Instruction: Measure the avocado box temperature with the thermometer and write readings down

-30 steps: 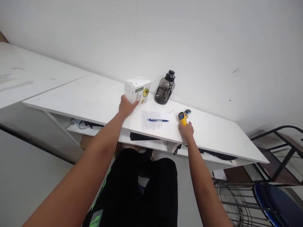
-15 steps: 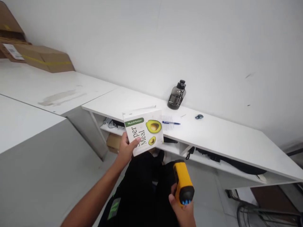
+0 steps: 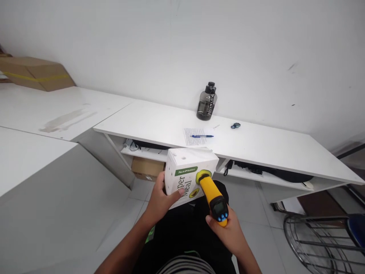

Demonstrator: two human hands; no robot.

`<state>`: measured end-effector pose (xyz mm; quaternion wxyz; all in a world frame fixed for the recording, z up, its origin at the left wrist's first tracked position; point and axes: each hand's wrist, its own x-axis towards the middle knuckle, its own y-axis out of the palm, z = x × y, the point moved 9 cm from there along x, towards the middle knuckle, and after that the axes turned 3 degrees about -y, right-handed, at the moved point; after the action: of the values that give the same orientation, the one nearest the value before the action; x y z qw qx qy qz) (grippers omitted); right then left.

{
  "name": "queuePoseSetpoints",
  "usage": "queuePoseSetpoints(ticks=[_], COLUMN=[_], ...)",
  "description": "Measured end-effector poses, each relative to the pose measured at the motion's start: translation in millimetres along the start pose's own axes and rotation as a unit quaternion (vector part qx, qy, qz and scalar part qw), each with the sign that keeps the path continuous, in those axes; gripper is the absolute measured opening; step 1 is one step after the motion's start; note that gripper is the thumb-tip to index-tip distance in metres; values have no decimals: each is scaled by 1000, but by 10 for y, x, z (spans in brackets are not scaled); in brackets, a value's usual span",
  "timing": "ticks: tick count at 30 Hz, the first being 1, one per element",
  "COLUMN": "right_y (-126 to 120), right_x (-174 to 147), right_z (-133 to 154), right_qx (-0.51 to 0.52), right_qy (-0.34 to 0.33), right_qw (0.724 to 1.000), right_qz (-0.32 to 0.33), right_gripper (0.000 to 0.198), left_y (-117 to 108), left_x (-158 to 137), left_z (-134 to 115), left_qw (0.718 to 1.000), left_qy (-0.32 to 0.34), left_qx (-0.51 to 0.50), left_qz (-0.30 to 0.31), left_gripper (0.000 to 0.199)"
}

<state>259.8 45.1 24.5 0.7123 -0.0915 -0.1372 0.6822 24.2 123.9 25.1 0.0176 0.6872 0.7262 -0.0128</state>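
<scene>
You are looking down at your two hands in the lower centre of the frame. Your left hand [image 3: 160, 198] grips a white NutriMotion meal carton [image 3: 184, 181] by its left side, thumb across the printed front and fingers behind. The carton sits just below the middle of the frame, held up in front of the desk's near edge and tilted; its front shows a green label, dark lettering and two avocado halves. Your right hand [image 3: 227, 228], right of lower centre, is wrapped around the handle of a yellow and black infrared thermometer [image 3: 213, 195], its small screen and blue buttons facing you. The thermometer's nose overlaps the larger avocado; whether it touches the carton you cannot tell.

Across the middle of the frame runs a white desk [image 3: 273, 142]. On it, above the carton, a blue pen [image 3: 202, 136] lies across a printed sheet [image 3: 188, 141]. Behind them, at upper centre, stands a dark translucent bottle [image 3: 205, 106], with a small dark object [image 3: 235, 125] to its right. A taped cardboard box [image 3: 37, 74] rests at upper left, and a metal wire frame [image 3: 310, 243] fills the lower right.
</scene>
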Motion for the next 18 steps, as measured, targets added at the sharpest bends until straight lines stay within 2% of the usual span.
queuePoseSetpoints(ticks=[4,11,18], right_y=[-55,-172,-255], right_x=[-4,6,-9], right_z=[113,209,128], right_qx=[-3,-31,-31], right_qy=[-24,-61,-51], right_qw=[1000,996,996], right_qz=[13,57,69], right_gripper=[19,50,49], left_y=[40,84,133], left_x=[-40,-40,-49], left_z=[-33,7,103], left_qw=[1000,998,998], left_qy=[14,12,11], left_qx=[9,12,22], left_qz=[21,57,60], left_gripper=[62,64,64])
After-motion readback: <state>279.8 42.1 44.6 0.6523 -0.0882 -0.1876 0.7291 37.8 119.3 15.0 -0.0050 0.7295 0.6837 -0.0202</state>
